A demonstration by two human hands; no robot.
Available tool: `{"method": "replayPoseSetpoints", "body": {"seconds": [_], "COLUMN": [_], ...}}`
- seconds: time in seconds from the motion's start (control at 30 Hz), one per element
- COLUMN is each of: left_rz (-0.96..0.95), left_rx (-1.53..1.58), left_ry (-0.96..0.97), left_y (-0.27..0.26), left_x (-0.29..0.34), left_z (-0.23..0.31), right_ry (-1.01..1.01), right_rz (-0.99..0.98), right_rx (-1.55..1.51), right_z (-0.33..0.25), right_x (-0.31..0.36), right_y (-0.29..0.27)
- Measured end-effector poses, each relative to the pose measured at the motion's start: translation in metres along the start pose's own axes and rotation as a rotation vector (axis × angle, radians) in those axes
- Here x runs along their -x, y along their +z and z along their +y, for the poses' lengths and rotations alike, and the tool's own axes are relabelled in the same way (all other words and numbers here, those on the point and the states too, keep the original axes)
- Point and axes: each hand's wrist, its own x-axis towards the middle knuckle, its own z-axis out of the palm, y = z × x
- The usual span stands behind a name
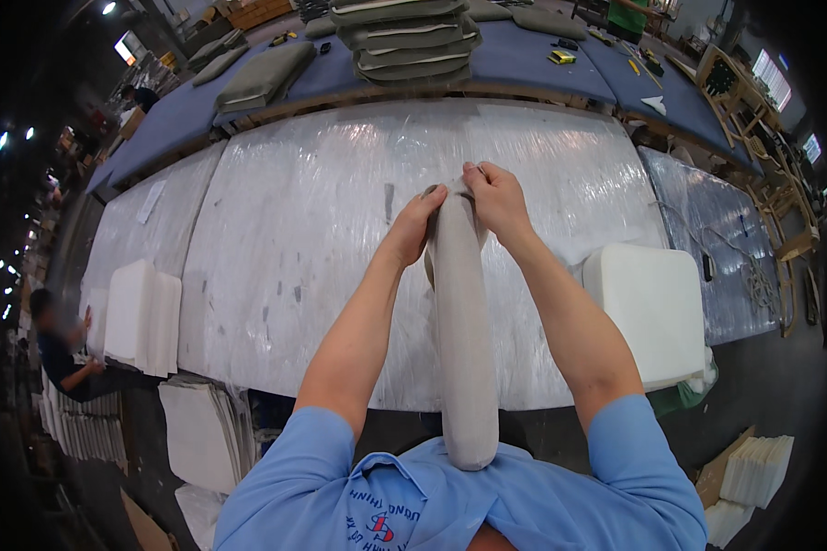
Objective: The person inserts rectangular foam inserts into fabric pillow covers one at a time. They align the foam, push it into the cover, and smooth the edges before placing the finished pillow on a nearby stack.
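Note:
A grey fabric-covered seat cushion stands on its edge, its near end against my chest and its far end over the plastic-wrapped table. My left hand is closed on the cover at the far left corner, thumb on top. On the other side of that end, my right hand pinches the cover's edge, slightly farther out than the left. The fabric between the two hands looks gathered. What lies inside the cover is hidden.
White foam pads are stacked at the table's right, others at its left. Beyond, a blue table carries a pile of grey cushions. A person stands at the far left. Wooden chair frames are on the right.

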Motion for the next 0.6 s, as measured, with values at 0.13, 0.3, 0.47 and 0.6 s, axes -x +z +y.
{"method": "replayPoseSetpoints", "body": {"seconds": [0.13, 0.3, 0.47, 0.6], "left_rz": [0.024, 0.15, 0.298, 0.282], "left_rx": [-0.048, -0.08, -0.09, -0.142], "left_ry": [-0.016, 0.017, 0.05, -0.005], "left_y": [0.0, 0.019, 0.018, 0.031], "left_x": [0.002, -0.009, -0.004, -0.006], "left_z": [0.002, -0.009, -0.02, -0.014], "right_ry": [-0.07, -0.008, 0.055, -0.062], "right_rz": [0.128, 0.289, 0.215, 0.257], "right_rx": [0.015, 0.133, 0.392, 0.537], "right_z": [-0.009, -0.014, -0.028, -0.016], "right_x": [0.003, -0.009, -0.014, -0.025], "right_y": [0.01, 0.016, 0.016, 0.009]}}
